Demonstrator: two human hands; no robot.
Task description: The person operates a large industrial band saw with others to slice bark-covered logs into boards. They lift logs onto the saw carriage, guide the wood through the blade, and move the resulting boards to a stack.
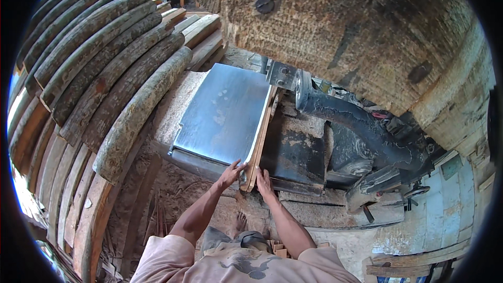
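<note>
A long, narrow wooden board [255, 163] lies along the right edge of a smooth grey metal machine table [222, 110], pointing away from me. Its near end is between my two hands. My left hand [230, 174] grips it from the left, fingers curled at its edge just off the table's near corner. On the other side, my right hand [263, 182] presses against the board with the thumb near its top. At the board's far end stands a metal guide block [281, 75], where the contact is too small to make out.
Bark-edged timber slabs [141, 110] are stacked high on the left. A thick, dark curved machine arm [361, 126] rises to the right, beside a dark sawdust-covered plate [293, 152]. Large rough planks [335, 26] hang over the far side. Sawdust and scraps cover the floor.
</note>
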